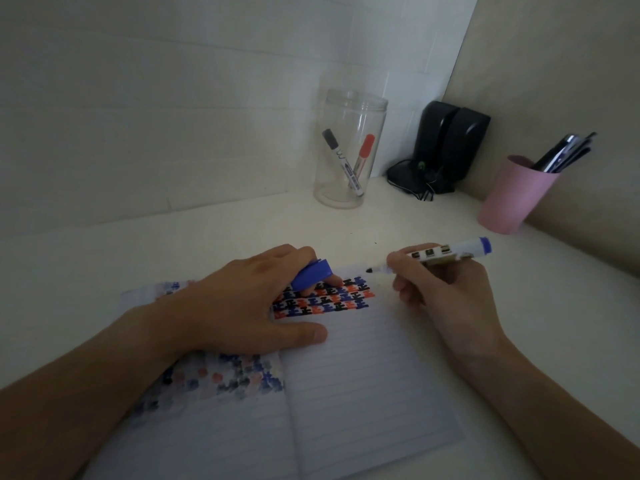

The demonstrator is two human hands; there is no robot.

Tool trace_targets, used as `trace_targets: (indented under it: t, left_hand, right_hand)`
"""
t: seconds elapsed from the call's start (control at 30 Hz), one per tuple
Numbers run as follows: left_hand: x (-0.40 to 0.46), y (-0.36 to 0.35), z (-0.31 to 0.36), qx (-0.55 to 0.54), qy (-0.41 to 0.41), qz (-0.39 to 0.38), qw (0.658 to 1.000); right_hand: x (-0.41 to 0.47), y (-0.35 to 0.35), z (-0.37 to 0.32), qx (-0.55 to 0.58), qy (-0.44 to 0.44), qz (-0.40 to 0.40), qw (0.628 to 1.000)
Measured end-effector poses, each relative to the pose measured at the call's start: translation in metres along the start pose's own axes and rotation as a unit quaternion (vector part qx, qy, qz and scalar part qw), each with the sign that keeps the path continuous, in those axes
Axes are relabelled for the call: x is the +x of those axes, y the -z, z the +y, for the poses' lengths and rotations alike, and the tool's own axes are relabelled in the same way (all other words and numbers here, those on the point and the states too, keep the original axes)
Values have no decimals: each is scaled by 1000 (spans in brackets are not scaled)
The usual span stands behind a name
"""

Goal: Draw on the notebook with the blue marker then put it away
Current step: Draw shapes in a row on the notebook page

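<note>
An open lined notebook (363, 386) lies on the white desk, with rows of small blue, red and black marks across the top of its right page. My right hand (446, 292) holds the uncapped blue marker (440, 255), its tip pointing left just above the page's top right corner. My left hand (242, 306) presses flat on the notebook's middle and grips the blue cap (311, 273) between its fingers. The hand hides part of the drawn rows.
A clear plastic jar (349, 150) at the back holds a black marker (337, 157) and a red marker (362, 157). Black speakers (446, 147) stand in the corner. A pink cup (512, 195) with several pens sits at right, near the wall.
</note>
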State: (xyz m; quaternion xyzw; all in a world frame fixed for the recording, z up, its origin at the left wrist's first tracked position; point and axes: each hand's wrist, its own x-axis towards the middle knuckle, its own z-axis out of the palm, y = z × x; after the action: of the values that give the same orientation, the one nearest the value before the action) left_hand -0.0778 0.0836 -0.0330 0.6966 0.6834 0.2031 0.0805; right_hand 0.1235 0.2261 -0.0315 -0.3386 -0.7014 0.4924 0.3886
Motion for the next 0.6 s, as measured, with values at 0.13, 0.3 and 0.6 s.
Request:
trace_targets:
  t: [0.13,0.3,0.6]
  left_hand:
    - [0,2,3,2,4,-9,1000]
    - [-5,8,12,-97,33,1,995]
    - [3,5,4,49,-4,135,990]
  right_hand:
    - [1,0,-2,89,-14,-18,996]
    - [4,0,-2,197,-53,-46,978]
    - [6,2,1,236,-66,-61,968]
